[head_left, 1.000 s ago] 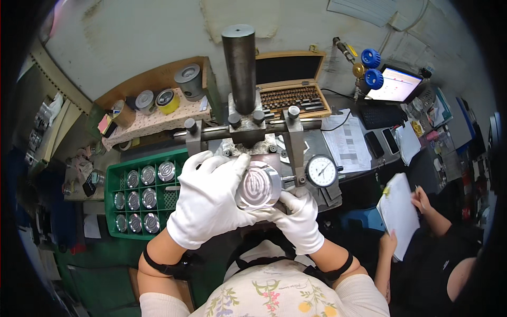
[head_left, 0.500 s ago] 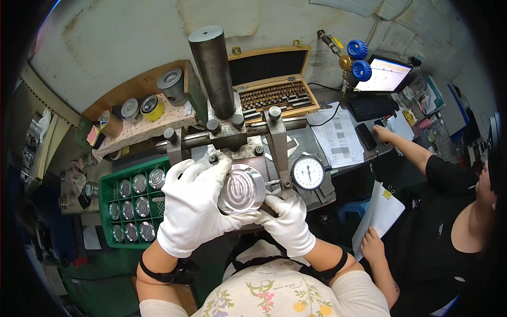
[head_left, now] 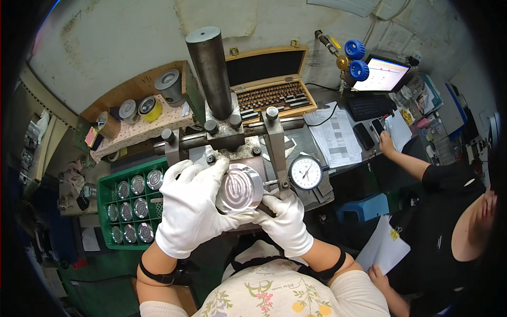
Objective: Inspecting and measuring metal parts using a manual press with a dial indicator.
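Your left hand [head_left: 190, 208] and right hand [head_left: 285, 223] grip one disc [head_left: 239, 189] at the gauge [head_left: 306, 173]; nine others sit in the tray [head_left: 103, 224].

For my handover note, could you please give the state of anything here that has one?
Round metal part: held
Left hand: gloved, gripping the round metal part
Right hand: gloved, at the part's lower right
Dial gauge: mounted
Wooden case: open
Monitor: lit
Green tray: partly filled
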Demonstrator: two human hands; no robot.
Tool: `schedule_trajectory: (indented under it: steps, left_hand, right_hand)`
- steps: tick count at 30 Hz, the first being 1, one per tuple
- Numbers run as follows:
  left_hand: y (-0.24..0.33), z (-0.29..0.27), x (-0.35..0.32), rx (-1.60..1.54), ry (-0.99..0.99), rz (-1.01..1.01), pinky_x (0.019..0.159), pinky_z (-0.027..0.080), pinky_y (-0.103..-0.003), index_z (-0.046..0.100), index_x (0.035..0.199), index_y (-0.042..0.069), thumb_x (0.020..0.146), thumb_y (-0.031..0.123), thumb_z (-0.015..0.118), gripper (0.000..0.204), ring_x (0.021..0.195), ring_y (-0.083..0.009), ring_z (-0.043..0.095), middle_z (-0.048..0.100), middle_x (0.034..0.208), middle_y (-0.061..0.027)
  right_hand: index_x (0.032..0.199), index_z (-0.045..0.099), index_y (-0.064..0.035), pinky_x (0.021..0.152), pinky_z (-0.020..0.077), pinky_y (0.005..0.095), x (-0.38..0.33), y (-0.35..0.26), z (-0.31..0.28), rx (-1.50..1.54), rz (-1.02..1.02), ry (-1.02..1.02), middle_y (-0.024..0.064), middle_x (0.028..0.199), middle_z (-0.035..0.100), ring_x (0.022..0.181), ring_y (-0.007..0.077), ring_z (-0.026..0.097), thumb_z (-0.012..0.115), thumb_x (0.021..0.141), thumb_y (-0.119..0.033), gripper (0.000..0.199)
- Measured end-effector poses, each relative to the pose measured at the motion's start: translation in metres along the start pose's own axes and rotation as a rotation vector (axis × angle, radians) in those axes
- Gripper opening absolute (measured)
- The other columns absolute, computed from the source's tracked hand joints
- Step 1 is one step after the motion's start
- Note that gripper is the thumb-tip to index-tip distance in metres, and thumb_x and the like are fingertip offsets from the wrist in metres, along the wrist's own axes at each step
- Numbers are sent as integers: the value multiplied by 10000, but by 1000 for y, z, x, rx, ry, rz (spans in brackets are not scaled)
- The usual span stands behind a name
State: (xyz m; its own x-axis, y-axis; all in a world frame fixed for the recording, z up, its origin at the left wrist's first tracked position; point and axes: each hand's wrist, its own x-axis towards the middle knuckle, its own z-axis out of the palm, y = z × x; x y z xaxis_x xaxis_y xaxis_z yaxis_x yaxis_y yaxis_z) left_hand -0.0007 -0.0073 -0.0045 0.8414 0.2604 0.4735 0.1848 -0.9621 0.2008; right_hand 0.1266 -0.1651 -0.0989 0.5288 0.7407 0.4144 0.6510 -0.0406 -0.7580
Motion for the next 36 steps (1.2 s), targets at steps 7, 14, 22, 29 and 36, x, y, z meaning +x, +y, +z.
schedule_trajectory:
  steps: [7,14,22,29,36]
  left_hand:
    - [0,0,1,17,-3,-4,948,463,-471,652,1202,-42,622,630,847,908,905,-287,665,710,941,-105]
    - [-1,3,0,18,14,2,951,463,-465,654,1210,-39,615,655,838,933,883,-284,663,706,932,-104]
    - [0,3,0,21,-5,-9,954,463,-465,653,1221,-36,609,656,840,943,888,-289,667,707,934,-109]
    - [-11,-9,-3,-111,-110,-43,1034,398,-474,624,1291,-34,666,741,739,1002,1023,-382,626,692,1082,-208]
    - [-3,-6,4,-55,-56,-37,905,476,-420,668,1216,-34,576,655,860,960,875,-321,683,724,940,-152]
  right_hand:
    - [942,748,-57,613,507,422,6,-5,-1,32,24,-5,134,725,643,630,337,624,845,744,-356,372]
    - [881,726,-58,591,495,423,6,-5,2,-17,-35,53,132,694,624,599,339,605,833,757,-371,354]
    - [910,729,-59,611,497,432,4,-5,-1,-30,-15,21,139,722,641,626,337,619,830,758,-373,364]
    - [1046,759,-59,696,552,397,7,-7,-4,97,72,-63,136,870,692,762,320,686,898,679,-276,449]
    - [1025,763,-56,668,530,406,2,1,0,42,60,-9,133,820,668,719,297,660,917,644,-242,451]
